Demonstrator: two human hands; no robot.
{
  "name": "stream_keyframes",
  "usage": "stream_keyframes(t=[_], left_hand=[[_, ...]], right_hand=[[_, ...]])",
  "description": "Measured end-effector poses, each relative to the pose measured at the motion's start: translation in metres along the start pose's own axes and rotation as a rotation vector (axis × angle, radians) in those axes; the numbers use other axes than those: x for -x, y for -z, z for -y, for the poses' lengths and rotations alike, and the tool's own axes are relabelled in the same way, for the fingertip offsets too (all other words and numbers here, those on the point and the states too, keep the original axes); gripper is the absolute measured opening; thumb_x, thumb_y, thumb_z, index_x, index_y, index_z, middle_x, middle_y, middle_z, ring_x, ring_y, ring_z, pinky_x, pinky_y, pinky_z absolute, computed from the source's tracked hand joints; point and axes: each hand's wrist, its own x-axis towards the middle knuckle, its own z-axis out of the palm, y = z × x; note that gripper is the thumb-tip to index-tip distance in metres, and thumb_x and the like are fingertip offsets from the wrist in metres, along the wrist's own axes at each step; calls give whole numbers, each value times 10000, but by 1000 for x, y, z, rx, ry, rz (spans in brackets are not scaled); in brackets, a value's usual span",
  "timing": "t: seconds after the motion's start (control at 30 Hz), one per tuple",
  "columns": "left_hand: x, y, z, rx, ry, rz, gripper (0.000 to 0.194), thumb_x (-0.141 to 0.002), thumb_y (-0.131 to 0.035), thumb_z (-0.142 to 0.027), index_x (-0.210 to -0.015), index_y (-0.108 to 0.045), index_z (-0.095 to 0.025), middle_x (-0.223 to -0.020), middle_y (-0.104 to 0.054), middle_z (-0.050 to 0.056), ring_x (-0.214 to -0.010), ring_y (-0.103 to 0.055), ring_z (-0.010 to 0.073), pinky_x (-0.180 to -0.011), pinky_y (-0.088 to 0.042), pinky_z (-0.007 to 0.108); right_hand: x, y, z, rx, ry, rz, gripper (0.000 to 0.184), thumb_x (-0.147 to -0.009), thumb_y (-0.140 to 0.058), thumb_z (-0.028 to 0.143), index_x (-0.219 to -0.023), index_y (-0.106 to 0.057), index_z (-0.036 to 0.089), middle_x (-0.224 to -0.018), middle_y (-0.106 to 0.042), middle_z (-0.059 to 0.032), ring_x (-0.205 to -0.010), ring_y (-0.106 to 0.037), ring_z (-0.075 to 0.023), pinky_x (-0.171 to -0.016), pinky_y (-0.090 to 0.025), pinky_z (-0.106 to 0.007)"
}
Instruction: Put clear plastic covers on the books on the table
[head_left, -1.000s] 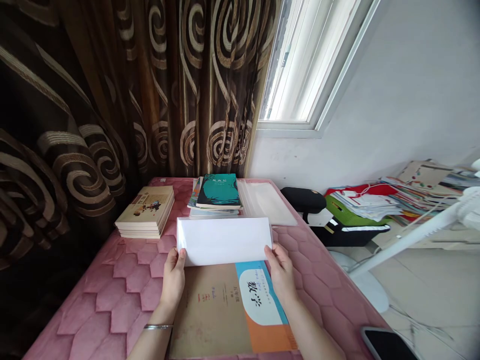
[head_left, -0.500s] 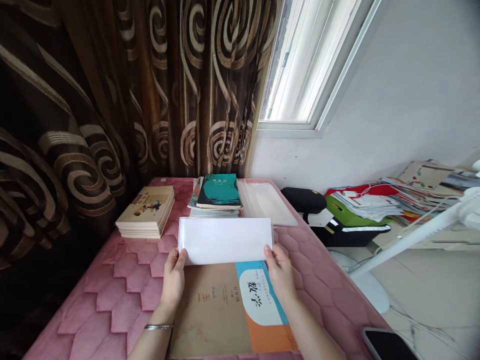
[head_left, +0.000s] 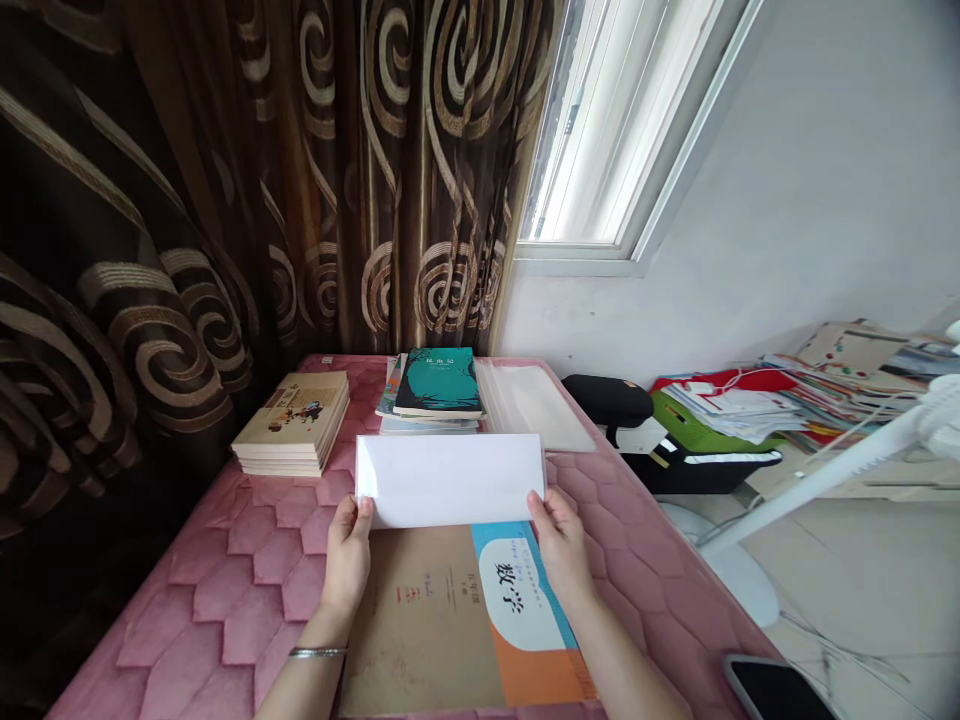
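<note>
A white sheet [head_left: 448, 480], perhaps paper or a glossy book cover, lies across the top of a tan and orange 数学 exercise book [head_left: 457, 625]. My left hand [head_left: 346, 555] pinches the sheet's lower left edge, and my right hand [head_left: 561, 548] pinches its lower right edge. The sheet hides the upper part of the book. Both rest on a pink quilted mat [head_left: 247, 590].
Beyond the sheet lie a stack of tan books [head_left: 291, 425], a teal book on a pile [head_left: 438, 383] and a clear plastic sleeve [head_left: 532, 405]. A dark curtain [head_left: 225, 200] hangs left. A black phone [head_left: 772, 690] sits at the lower right corner.
The white sheet has shifted very slightly to the right between my hands. The books and the mat have not moved.
</note>
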Motion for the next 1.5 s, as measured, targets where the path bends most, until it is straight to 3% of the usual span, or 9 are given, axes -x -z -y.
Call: stream_keyframes(t=[0.2,0.47,0.63,0.8,1.0,1.2,1.5], left_hand=[[1,-1,-4,37,9,-21,416,-663,-666,-602,-728,-588,-199,-714,-578,1,-705,-505,174,-663,-425,256],[-1,0,0,0,-9,-16,412,-703,-648,-588,-691,-540,-191,-688,-546,-19,-671,-459,144,-619,-389,234],[0,0,0,6,3,-9,429,-692,-652,-603,-682,-534,-191,-695,-551,-19,-679,-463,147,-640,-387,239],[-1,0,2,13,13,1,427,-696,-643,-605,-693,-541,-190,-706,-552,-23,-684,-457,143,-657,-378,240],[-2,0,3,23,20,-7,437,-678,-651,-614,-682,-532,-194,-688,-545,-30,-688,-462,145,-660,-376,243],[-2,0,2,4,-14,15,395,-733,-632,-579,-743,-572,-188,-699,-571,-15,-721,-505,160,-668,-396,246],[-4,3,6,-7,5,0,428,-718,-634,-601,-727,-558,-180,-713,-573,-13,-690,-483,147,-641,-381,229]], right_hand=[[0,-1,1,52,20,-27,432,-784,-561,618,-660,-478,212,-589,-476,23,-553,-403,-142,-497,-347,-250],[1,-1,7,-10,-3,-4,398,-781,-572,602,-737,-544,208,-681,-562,-1,-635,-485,-173,-570,-400,-264],[-1,-1,4,54,2,-29,449,-760,-568,644,-658,-489,214,-598,-509,11,-567,-429,-157,-514,-356,-254],[-2,-1,2,30,3,-2,453,-755,-559,662,-739,-545,209,-654,-573,-10,-604,-487,-181,-542,-406,-272],[1,-2,10,-29,7,-15,387,-770,-600,586,-717,-553,206,-656,-566,-4,-601,-492,-167,-538,-407,-262],[-2,0,6,53,4,-43,464,-768,-569,629,-607,-428,216,-572,-428,35,-539,-389,-131,-493,-330,-245],[-2,0,6,37,16,-36,437,-768,-578,607,-625,-439,219,-567,-462,32,-536,-407,-133,-488,-342,-235]])
